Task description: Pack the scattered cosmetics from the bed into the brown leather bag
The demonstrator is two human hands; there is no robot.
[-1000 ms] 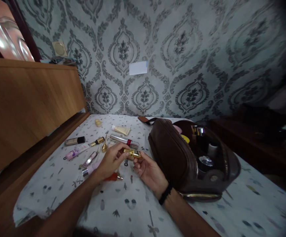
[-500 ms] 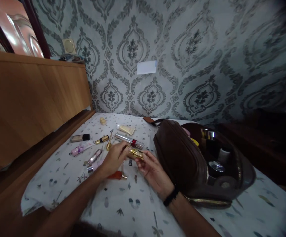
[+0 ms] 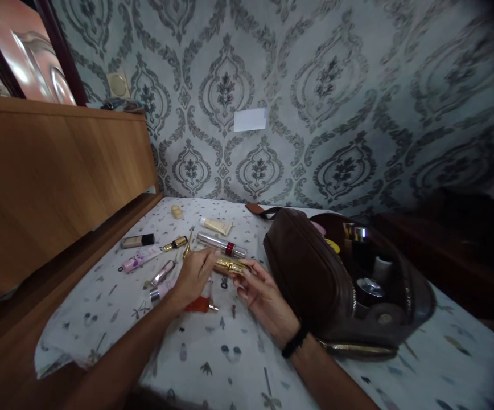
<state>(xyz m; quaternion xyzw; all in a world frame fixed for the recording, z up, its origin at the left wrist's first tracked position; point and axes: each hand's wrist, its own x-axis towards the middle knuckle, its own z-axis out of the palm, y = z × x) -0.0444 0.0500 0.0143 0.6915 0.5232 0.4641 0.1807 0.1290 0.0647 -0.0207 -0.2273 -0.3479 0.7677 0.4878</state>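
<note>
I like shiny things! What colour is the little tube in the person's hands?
Gold. The tube shows best in the head view, held between both hands.

Gold tube point(image 3: 230, 266); dark brown pouch point(image 3: 311, 273); white bed sheet point(image 3: 213, 353) sprinkled with small grey-blue motifs — grey damask wallpaper point(image 3: 315, 114), warm wooden headboard point(image 3: 50, 182).

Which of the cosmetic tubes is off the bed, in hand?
The gold tube, held between left hand and right hand. The other tubes, like the red-banded silver one, lie on the sheet.
</note>
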